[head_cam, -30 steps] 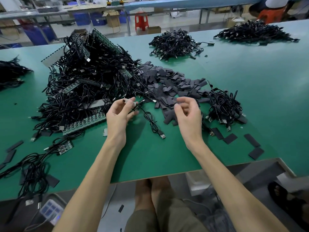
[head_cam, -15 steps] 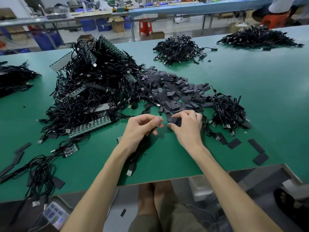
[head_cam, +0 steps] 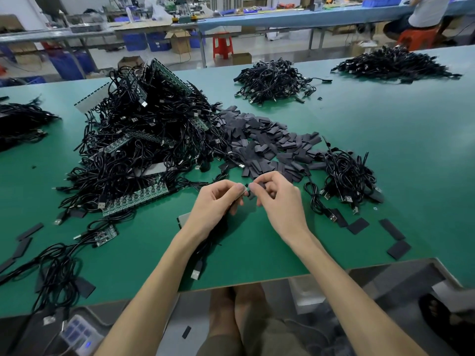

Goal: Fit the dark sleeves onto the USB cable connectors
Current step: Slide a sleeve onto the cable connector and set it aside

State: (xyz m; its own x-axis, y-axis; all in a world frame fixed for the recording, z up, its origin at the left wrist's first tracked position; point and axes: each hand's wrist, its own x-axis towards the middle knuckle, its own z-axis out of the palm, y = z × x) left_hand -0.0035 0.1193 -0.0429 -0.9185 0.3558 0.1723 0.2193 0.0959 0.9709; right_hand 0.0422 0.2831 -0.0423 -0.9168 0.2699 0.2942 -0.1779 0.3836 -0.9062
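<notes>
My left hand (head_cam: 214,201) pinches one end of a black USB cable (head_cam: 199,263) above the green table (head_cam: 257,253). The cable hangs under my left wrist, and its silver plug lies near the table's front edge. My right hand (head_cam: 279,199) pinches a small dark sleeve (head_cam: 250,194) right at my left fingertips. The two hands meet there, and the connector between them is mostly hidden by fingers. Just behind my hands lies a heap of loose dark sleeves (head_cam: 262,147).
A big tangle of black cables with green circuit boards (head_cam: 133,147) fills the left. A smaller cable bundle (head_cam: 347,176) lies at the right, with loose sleeves (head_cam: 398,249) near the front edge. More cable heaps (head_cam: 272,80) sit farther back. A seated person (head_cam: 424,14) works at the far right.
My right hand picked a sleeve from the heap and lifted it to my left fingertips. My left hand drew the cable toward me, so its plug end now lies by the front edge.
</notes>
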